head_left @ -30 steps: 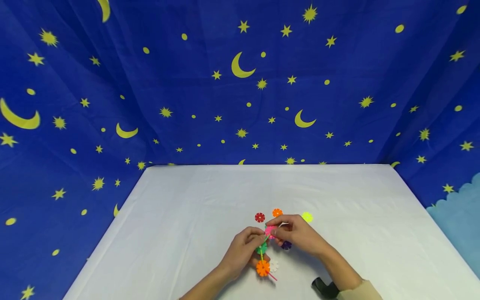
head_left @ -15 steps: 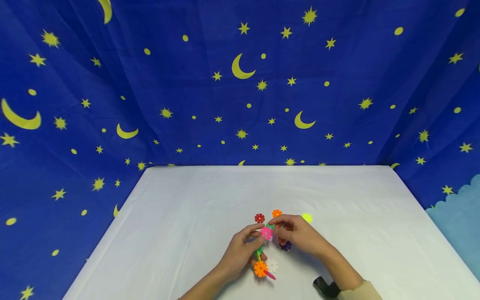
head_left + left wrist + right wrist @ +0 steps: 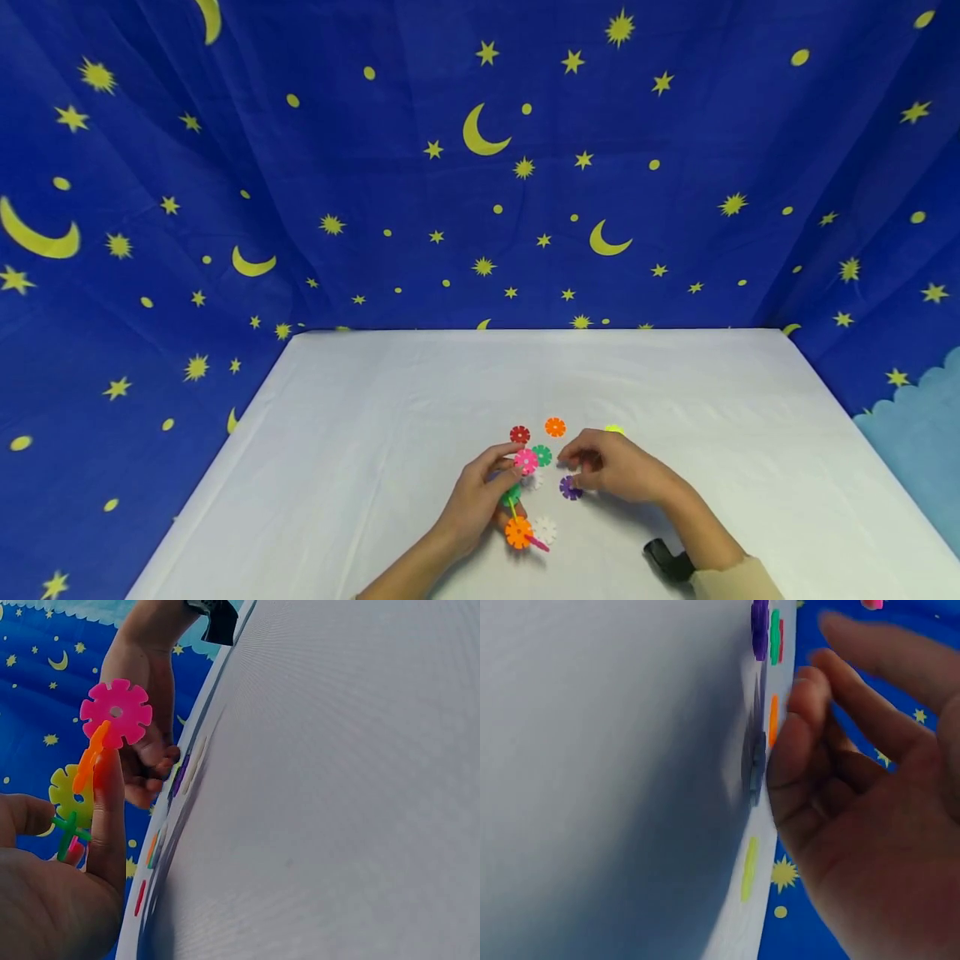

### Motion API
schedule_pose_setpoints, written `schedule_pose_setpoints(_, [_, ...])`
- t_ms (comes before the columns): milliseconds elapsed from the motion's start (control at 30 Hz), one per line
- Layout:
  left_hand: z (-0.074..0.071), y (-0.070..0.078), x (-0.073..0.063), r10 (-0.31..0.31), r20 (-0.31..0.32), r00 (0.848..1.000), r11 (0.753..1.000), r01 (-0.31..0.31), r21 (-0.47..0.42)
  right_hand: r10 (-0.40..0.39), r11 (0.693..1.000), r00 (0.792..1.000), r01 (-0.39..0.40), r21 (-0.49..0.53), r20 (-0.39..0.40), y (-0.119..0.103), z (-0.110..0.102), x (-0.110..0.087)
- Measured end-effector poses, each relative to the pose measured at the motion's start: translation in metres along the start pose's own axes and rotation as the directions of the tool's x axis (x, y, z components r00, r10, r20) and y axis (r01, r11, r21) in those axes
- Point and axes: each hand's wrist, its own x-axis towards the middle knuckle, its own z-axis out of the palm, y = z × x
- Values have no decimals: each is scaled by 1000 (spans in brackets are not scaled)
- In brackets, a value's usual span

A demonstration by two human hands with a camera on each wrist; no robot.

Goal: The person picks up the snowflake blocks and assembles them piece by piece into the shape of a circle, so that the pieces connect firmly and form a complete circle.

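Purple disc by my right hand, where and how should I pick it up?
Probably pinch the purple disc by opposite edges of its notched rim, coming from above and its right: it looks thin and nearly flat against the table, and your right hand is on that side.

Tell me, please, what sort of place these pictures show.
Probably an indoor booth set up for tabletop work: a blue curtain with moons and stars closes it on three sides, around a white table with small coloured discs on it.
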Motion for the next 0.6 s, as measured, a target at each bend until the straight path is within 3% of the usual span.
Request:
schedule_pose_setpoints(133, [0,0,0,-9,10,1000,1000,10,-10,-9,996,998,15,-91,62,0,1,-2])
schedule_pose_setpoints(267, [-1,-1,0,-9,14,1000,1000,9,-12,-12,989,998,22,-144,67,-2,2,-3])
schedule_pose_setpoints(600, [-1,-3,0,-6,0,1000,1000,6,22,3,999,995,1,-44,102,-2,3,-2])
